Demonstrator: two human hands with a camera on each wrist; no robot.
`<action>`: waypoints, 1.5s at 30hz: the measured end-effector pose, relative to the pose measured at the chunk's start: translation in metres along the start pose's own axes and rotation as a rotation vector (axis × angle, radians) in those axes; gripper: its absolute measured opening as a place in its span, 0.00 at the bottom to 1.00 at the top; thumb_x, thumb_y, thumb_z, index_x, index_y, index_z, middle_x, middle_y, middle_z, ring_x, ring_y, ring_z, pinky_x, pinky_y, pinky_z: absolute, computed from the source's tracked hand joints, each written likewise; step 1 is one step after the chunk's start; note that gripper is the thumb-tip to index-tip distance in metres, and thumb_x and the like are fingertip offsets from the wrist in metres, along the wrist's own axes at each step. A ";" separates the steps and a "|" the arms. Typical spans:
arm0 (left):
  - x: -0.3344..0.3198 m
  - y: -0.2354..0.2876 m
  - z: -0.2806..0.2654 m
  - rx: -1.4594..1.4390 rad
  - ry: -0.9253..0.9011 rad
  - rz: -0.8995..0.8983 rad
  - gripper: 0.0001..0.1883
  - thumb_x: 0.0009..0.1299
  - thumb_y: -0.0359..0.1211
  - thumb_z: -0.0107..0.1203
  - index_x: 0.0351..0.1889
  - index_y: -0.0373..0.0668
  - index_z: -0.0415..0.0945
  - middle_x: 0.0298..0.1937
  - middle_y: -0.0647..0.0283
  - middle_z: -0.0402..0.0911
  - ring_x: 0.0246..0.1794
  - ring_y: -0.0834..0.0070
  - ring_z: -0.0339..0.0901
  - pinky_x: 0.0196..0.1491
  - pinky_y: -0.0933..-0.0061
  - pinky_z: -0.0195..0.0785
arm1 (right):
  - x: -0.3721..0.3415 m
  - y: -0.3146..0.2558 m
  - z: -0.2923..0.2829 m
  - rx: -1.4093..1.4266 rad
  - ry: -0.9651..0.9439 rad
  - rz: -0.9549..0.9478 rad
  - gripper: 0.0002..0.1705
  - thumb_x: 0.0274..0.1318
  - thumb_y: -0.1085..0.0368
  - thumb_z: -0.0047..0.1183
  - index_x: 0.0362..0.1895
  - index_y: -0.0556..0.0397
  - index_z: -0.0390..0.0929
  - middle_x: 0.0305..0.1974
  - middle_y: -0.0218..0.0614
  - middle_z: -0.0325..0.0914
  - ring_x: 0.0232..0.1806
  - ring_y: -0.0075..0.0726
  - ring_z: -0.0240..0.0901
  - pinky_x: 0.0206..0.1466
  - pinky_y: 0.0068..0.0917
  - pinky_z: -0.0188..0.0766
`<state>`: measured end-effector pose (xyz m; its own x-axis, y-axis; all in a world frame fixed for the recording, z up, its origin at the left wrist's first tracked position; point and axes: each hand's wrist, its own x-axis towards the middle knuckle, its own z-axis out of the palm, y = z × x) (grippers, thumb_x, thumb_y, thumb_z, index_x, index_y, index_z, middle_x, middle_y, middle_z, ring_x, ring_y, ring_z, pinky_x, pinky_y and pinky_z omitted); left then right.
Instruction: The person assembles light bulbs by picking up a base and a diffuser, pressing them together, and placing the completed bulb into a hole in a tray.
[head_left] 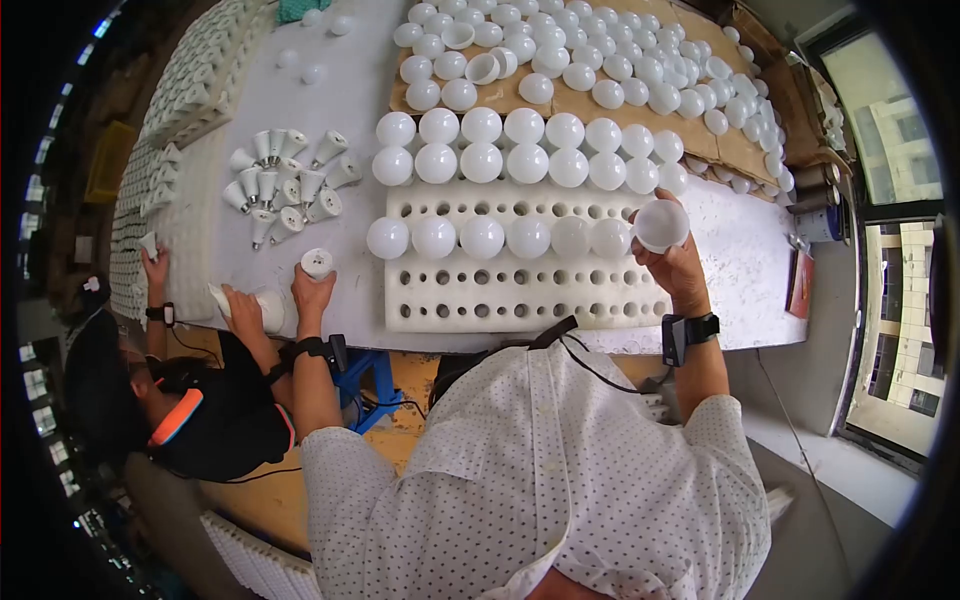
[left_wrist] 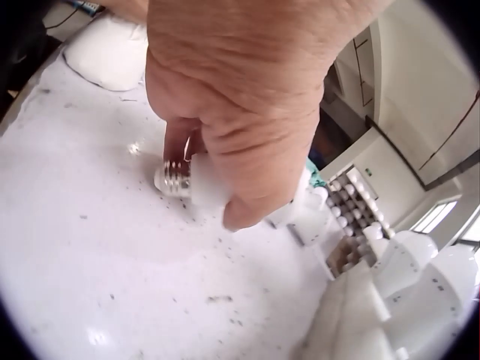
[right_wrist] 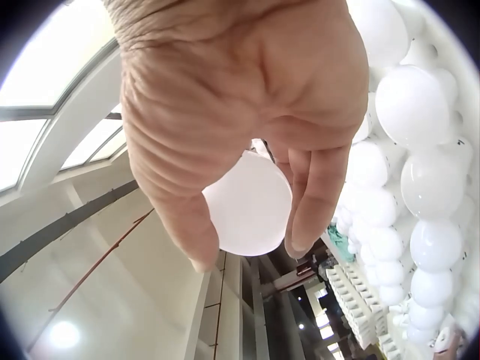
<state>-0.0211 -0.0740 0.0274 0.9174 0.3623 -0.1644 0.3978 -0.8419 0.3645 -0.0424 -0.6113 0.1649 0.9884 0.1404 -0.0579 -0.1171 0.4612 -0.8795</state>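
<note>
My left hand (head_left: 314,292) grips a white bulb base (head_left: 317,262) low over the table, left of the foam tray. In the left wrist view, the metal screw cap (left_wrist: 175,182) of this base pokes out beyond the fingers. On the right, my other hand (head_left: 680,268) holds a white dome-shaped bulb cover (head_left: 661,226) by its sides, its open mouth showing in the head view. From the right wrist, the cover (right_wrist: 251,206) appears between thumb and fingers. Beside it, a row of round white bulbs (head_left: 433,238) sits in the holed foam tray (head_left: 520,292).
Two more rows of bulbs (head_left: 482,163) stand behind. Many loose covers (head_left: 608,94) lie on cardboard (head_left: 560,92) at the back. A cluster of bulb bases (head_left: 267,187) lies at left. Another person's hand (head_left: 246,315) works close to my left arm, near stacked foam trays (head_left: 205,100).
</note>
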 end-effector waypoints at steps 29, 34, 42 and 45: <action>-0.173 0.264 -0.033 -1.349 -1.081 0.422 0.20 0.54 0.32 0.62 0.44 0.34 0.72 0.34 0.58 0.80 0.21 0.83 0.73 0.18 0.86 0.64 | -0.014 0.047 0.045 0.631 -0.366 0.311 0.42 0.41 0.52 0.61 0.58 0.54 0.57 0.49 0.49 0.67 0.51 0.44 0.68 0.53 0.34 0.68; -0.169 0.259 -0.034 -1.204 -1.046 0.453 0.21 0.54 0.35 0.63 0.43 0.34 0.72 0.32 0.60 0.79 0.21 0.82 0.74 0.19 0.85 0.65 | -0.014 0.031 0.045 0.288 -0.373 0.322 0.44 0.37 0.53 0.64 0.58 0.55 0.58 0.47 0.44 0.67 0.48 0.35 0.68 0.37 0.21 0.73; -0.159 0.257 -0.047 -0.678 -1.029 0.506 0.22 0.49 0.36 0.66 0.37 0.31 0.74 0.26 0.63 0.78 0.19 0.82 0.73 0.23 0.81 0.67 | -0.019 -0.002 0.077 -0.931 -0.649 -0.032 0.46 0.35 0.51 0.68 0.57 0.54 0.59 0.46 0.43 0.71 0.47 0.44 0.70 0.49 0.35 0.67; -0.159 0.253 -0.042 -0.622 -1.042 0.495 0.23 0.49 0.38 0.67 0.36 0.31 0.75 0.24 0.64 0.77 0.18 0.82 0.73 0.23 0.81 0.67 | -0.022 0.000 0.082 -1.101 -0.686 0.038 0.46 0.35 0.51 0.67 0.57 0.53 0.59 0.44 0.50 0.72 0.44 0.51 0.71 0.45 0.37 0.68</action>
<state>-0.0663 -0.3281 0.1844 0.6422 -0.6435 -0.4165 0.2154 -0.3700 0.9037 -0.0724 -0.5425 0.2047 0.6971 0.7057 -0.1269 0.3204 -0.4649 -0.8253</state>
